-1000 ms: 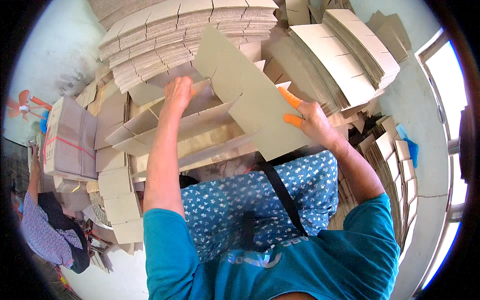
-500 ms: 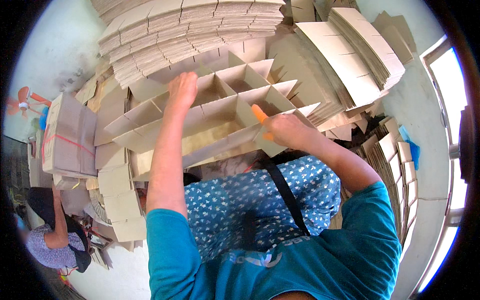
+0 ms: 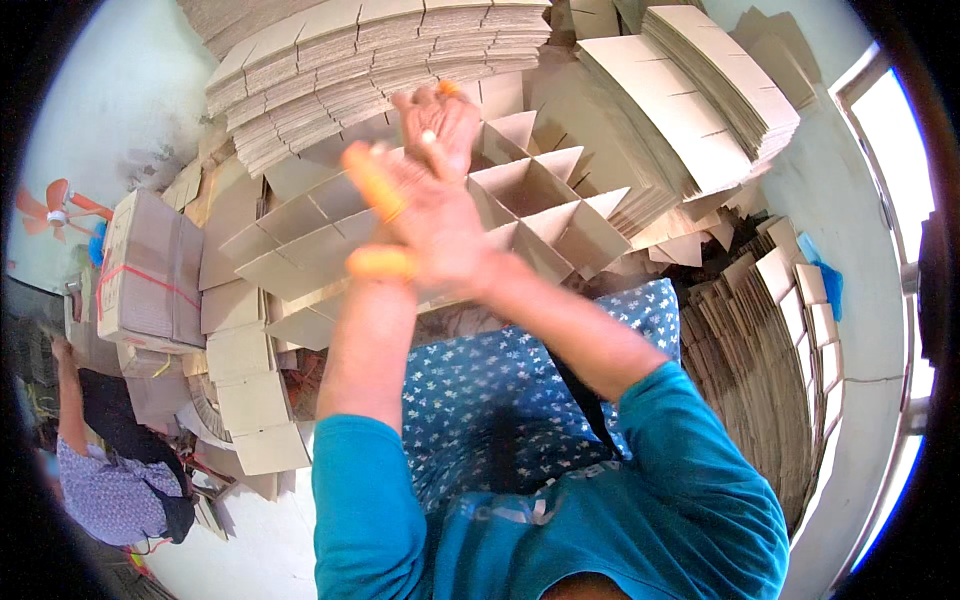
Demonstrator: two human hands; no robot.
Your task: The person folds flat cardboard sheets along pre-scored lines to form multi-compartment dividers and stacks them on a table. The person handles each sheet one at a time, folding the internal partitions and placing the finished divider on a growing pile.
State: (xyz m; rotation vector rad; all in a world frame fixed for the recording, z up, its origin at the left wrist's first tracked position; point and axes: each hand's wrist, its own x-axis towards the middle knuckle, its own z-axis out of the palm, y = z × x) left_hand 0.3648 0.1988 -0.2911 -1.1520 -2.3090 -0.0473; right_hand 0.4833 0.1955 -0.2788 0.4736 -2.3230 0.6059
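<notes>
Slotted cardboard strips stand interlocked as a box divider grid point(image 3: 520, 190) in front of me, with square open cells. My left hand point(image 3: 440, 130) reaches over its far middle part, fingers blurred but apart, an orange cover on one fingertip. Across my left wrist lies my right hand point(image 3: 440, 225), pointing left above the grid. Orange covers sit on two of its fingers, which are stretched apart with nothing between them. Together the hands hide the grid's middle cells. Whether the left fingertips touch the cardboard cannot be made out.
Tall stacks of slotted cardboard strips point(image 3: 380, 50) rise behind the grid, with more flat cardboard sheets point(image 3: 660, 100) at far right. At left stands a taped carton point(image 3: 150, 270). Bundled cardboard point(image 3: 745, 350) fills the right side. Another person point(image 3: 115, 490) works at lower left.
My right hand has left the grid's near right corner and swung left across my left wrist. The left hand has shifted slightly right and farther away, and its fingers have loosened.
</notes>
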